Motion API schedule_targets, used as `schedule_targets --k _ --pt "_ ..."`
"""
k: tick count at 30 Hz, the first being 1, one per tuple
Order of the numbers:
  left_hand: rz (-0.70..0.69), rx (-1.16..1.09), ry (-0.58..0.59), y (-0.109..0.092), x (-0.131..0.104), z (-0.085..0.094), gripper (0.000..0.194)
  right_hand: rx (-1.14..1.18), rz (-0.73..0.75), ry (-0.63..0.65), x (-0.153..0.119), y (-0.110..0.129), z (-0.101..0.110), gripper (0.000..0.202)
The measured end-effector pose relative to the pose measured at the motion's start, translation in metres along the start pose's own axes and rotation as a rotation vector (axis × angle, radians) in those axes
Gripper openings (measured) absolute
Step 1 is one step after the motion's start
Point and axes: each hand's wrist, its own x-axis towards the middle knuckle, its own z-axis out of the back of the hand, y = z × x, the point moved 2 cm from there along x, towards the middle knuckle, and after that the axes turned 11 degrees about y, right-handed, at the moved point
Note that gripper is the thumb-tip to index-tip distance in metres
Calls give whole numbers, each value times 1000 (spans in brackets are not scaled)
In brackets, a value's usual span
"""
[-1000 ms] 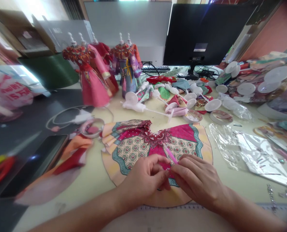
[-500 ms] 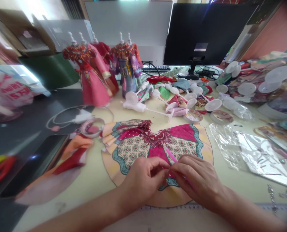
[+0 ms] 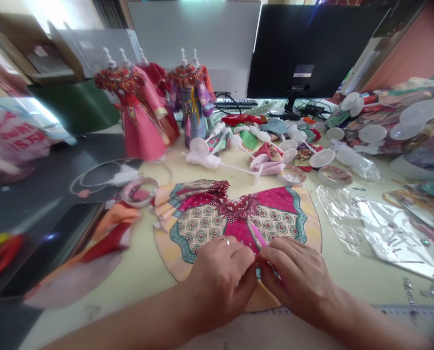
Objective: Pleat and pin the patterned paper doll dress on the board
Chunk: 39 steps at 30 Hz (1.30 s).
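Observation:
A round doll's skirt (image 3: pixel 202 221) lies spread on the table, magenta and cream with a teal wavy border and pleats bunched at its left. Above its lower middle, my left hand (image 3: pixel 220 277) is closed in a pinch and wears a ring. Whatever sits between its fingertips is too small to make out. Fingertip to fingertip with it, my right hand (image 3: pixel 299 272) is closed around a slim pink pen-like tool (image 3: pixel 258 235). One end of this tool points up and left over the skirt; the rest runs under my palm.
Dressed doll forms (image 3: pixel 140 112) stand at the back left before two monitors (image 3: pixel 286 48). White doll stands (image 3: pixel 204 159) and fabric pieces lie behind the skirt. Tape rolls (image 3: pixel 334 176), clear plastic bags (image 3: pixel 339 214) and a silvery chain (image 3: pixel 409 296) are rightward; a phone (image 3: pixel 52 248) is leftward.
My left hand has rolled over, so its back and ring now show and its fingers curl tighter. The right hand and the pink tool have barely moved; the skirt lies as before.

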Motion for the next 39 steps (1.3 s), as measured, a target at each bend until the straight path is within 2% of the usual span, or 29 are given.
schedule_targets --k 2,5,7,9,11,13,16,25,34,39 --pt "-74 33 -29 -5 -3 1 19 -17 -37 -30 1 -6 3 11" --pt "-127 -36 -61 -10 -5 5 18 35 -196 -103 3 -20 9 12" --pt "7 -277 -69 -6 -2 7 15 205 -284 -114 3 -25 12 11" --pt "244 -624 -47 4 4 7 6 382 -325 -70 4 -24 12 9" --pt "417 -914 -54 12 9 6 9 524 -358 -32 5 -20 10 7" --pt "493 -1099 -74 16 12 4 13 635 -387 -26 4 -17 8 9" --pt "524 -1265 -82 18 13 2 14 717 -381 -19 4 -14 5 11" --pt "636 -1499 -107 14 10 1 22 517 -103 22 1 -9 1 31" --pt "670 -1563 -146 14 8 0 25 227 49 57 0 -7 3 35" --pt "670 -1563 -149 14 8 0 25 66 83 52 4 -3 6 33"
